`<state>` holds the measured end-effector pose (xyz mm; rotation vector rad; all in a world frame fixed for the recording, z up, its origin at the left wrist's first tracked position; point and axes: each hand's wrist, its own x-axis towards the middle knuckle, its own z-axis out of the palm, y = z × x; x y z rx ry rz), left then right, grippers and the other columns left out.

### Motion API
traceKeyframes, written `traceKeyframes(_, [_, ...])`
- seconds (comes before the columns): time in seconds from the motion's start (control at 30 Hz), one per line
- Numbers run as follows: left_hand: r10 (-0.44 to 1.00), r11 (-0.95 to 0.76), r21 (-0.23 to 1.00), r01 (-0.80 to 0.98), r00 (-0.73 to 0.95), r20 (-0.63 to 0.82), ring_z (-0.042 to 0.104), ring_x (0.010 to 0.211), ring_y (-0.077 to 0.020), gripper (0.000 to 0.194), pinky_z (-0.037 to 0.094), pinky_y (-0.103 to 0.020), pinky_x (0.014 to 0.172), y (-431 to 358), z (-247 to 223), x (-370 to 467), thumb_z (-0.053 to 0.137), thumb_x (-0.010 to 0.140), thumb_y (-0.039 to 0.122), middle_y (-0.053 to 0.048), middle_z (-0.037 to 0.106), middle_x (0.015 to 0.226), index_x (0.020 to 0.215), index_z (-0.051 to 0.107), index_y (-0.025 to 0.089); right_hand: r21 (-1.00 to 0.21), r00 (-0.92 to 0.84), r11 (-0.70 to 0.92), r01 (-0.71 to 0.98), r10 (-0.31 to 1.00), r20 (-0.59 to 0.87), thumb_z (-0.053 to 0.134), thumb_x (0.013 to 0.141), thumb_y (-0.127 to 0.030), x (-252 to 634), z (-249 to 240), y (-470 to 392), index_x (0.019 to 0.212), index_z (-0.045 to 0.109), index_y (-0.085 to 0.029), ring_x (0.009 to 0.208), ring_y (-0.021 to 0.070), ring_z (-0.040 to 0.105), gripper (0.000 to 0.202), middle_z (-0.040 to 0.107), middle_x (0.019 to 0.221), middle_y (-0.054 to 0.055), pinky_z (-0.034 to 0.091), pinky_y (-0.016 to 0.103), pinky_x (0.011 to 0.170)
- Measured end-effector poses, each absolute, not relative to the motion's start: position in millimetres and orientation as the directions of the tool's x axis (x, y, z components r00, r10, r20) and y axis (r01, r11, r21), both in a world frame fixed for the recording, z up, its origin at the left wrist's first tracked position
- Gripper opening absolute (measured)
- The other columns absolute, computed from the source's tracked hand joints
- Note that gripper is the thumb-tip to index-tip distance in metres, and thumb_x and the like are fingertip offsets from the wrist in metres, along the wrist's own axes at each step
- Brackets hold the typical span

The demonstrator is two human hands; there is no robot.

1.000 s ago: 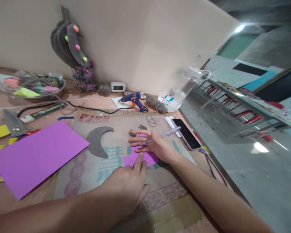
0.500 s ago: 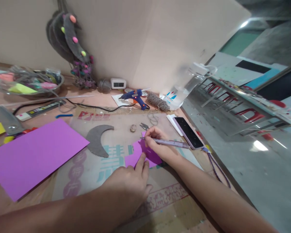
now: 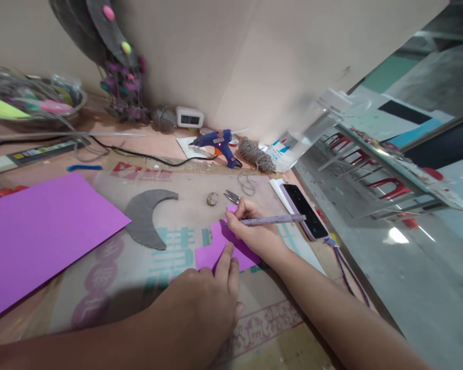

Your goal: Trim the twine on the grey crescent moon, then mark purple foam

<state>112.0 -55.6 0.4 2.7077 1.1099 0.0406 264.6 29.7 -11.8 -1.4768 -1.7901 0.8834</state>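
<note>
A small cut piece of purple paper (image 3: pixel 208 257) lies on the plastic-covered table. My left hand (image 3: pixel 206 295) presses on its near part, index finger stretched out and the other fingers partly seen. In my right hand (image 3: pixel 254 226) is a slim pen (image 3: pixel 278 220), its tip end hidden at my fingertips over the paper's upper edge. Just beyond that hand are small scissors (image 3: pixel 231 197) and a small round object (image 3: pixel 212 199). To the left lies a grey crescent (image 3: pixel 142 218), and beside it a large purple sheet (image 3: pixel 50 231).
Along the wall are a blue glue gun (image 3: pixel 216 144), a yarn bundle (image 3: pixel 256 154), a small white digital display (image 3: pixel 190 117) and a clear jug (image 3: pixel 312 126). A phone (image 3: pixel 304 211) lies by the right edge. A bowl of craft bits (image 3: pixel 34 121) stands at the left.
The view has shifted, so the bowl and crescent sit further left. The pen has tilted to a flatter angle in my right hand. My left hand still presses the paper.
</note>
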Motion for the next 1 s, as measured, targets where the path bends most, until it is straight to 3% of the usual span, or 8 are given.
traceKeyframes(0.17, [0.678,-0.705,0.202,0.680,0.729,-0.089,0.070,0.069,-0.0277,0.054,0.054,-0.035,0.049,-54.1,-0.7,112.8,0.041,0.089,0.031,-0.026,0.052,0.131,0.137,0.044,0.006,-0.810,-0.189,0.165,0.562,0.980,0.069,0.059,0.080,-0.035,265.4,-12.9,29.6,0.062,0.039,-0.021,0.045,0.0080,0.041,0.031,0.044,0.049,-0.007,0.034,0.022,0.047])
traceKeyframes(0.37, [0.673,-0.711,0.199,0.674,0.735,-0.086,0.070,0.070,-0.0276,0.055,0.053,-0.035,0.049,-54.9,-0.7,111.0,0.040,0.089,0.030,-0.027,0.047,0.135,0.138,0.042,0.006,-0.817,-0.199,0.162,0.553,0.978,0.059,0.061,0.080,-0.038,265.8,-14.2,29.1,0.063,0.040,-0.021,0.045,0.0077,0.041,0.033,0.046,0.049,-0.007,0.033,0.022,0.046])
traceKeyframes(0.7, [0.688,-0.707,0.194,0.680,0.725,-0.032,0.069,0.066,-0.0268,0.053,0.053,-0.037,0.047,-57.0,-4.1,111.0,0.041,0.089,0.029,-0.025,0.049,0.135,0.136,0.045,0.006,-0.825,-0.195,0.146,0.547,0.980,0.044,0.061,0.080,-0.037,263.6,-11.6,28.4,0.062,0.040,-0.021,0.047,0.0077,0.040,0.032,0.045,0.051,-0.007,0.032,0.022,0.047])
traceKeyframes(1.0, [0.682,-0.705,0.192,0.682,0.727,-0.081,0.070,0.067,-0.0275,0.054,0.054,-0.036,0.048,-55.8,0.5,112.9,0.042,0.089,0.030,-0.027,0.047,0.135,0.137,0.044,0.005,-0.817,-0.198,0.175,0.549,0.977,0.077,0.060,0.077,-0.030,262.6,-12.1,30.2,0.059,0.037,-0.020,0.048,0.0069,0.035,0.030,0.040,0.053,-0.007,0.029,0.022,0.047])
